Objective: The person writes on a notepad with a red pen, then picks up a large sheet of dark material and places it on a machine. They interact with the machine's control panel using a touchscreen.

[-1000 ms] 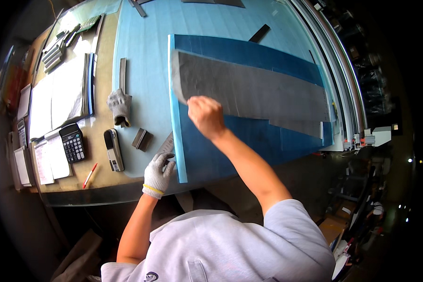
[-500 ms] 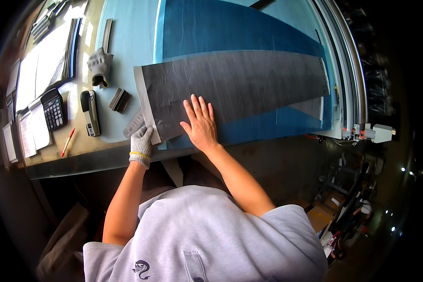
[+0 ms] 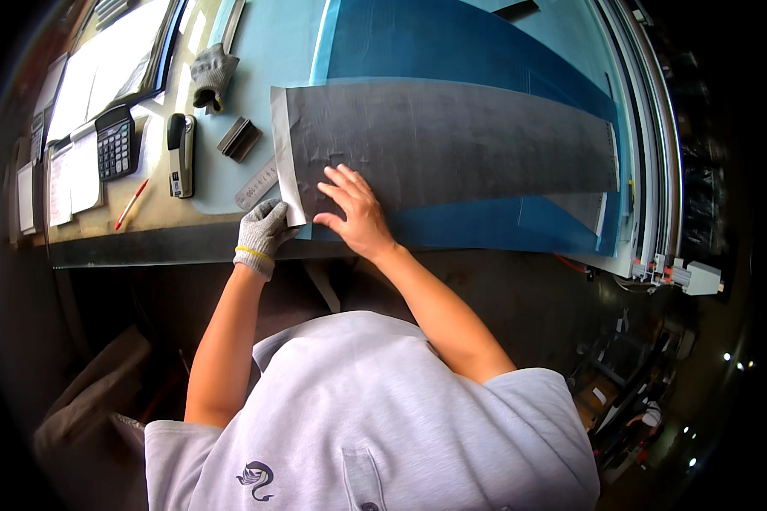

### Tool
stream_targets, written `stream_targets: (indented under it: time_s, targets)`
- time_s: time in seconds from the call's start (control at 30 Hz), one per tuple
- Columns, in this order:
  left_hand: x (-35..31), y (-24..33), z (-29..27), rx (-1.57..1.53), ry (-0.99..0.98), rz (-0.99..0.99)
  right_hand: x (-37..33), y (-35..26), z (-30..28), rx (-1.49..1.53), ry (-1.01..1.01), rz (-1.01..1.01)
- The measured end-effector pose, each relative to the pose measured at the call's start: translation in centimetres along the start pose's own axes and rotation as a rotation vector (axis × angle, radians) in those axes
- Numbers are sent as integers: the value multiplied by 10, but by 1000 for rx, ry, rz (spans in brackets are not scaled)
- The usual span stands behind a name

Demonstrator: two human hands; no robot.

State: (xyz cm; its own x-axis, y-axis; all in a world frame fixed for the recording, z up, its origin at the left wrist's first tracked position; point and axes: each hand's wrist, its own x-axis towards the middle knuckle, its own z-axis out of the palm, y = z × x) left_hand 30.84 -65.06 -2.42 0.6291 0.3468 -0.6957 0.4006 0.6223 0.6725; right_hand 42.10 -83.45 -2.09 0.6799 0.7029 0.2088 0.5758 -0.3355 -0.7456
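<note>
A long dark grey sheet (image 3: 452,136) lies across the table, with a pale strip (image 3: 286,162) along its left end. My left hand (image 3: 262,230), in a grey knitted glove with a yellow band, is closed at the near left corner, thumb and fingers on the pale strip. My bare right hand (image 3: 355,213) is over the sheet's near edge, just right of that strip. Its fingers are spread and slightly bent; whether the palm touches is hard to see. Under the sheet is a larger blue sheet (image 3: 452,51). A metal ruler (image 3: 258,183) shows partly beside the strip.
On the left are a stapler (image 3: 181,157), a small brown metal block (image 3: 239,140), an empty grey glove (image 3: 213,77), a calculator (image 3: 115,145), a red pen (image 3: 131,204) and papers (image 3: 85,170). A metal rail (image 3: 656,128) borders the table's right side.
My right hand has slid left toward the pale strip, and its fingers are now more bent. My left hand stays at the corner. The whole view has shifted, with the table higher in it.
</note>
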Motion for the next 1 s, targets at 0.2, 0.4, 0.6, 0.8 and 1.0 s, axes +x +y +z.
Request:
stream_targets:
  time_s: [0.2,0.4,0.6,0.8,1.0]
  targets:
    - [11,-8,-7,-36,-119,-15,2,-17,12,209,15,83]
    - [12,-8,1,-18,-117,-7,4,-16,10,388,28,193]
    - [19,-18,-3,-191,-269,-47,3,-14,13,729,71,468]
    - [17,-23,1,-256,-247,-59,3,-5,8,810,60,563]
    - [-2,-12,17,-218,-143,-21,1,-8,7,742,52,559]
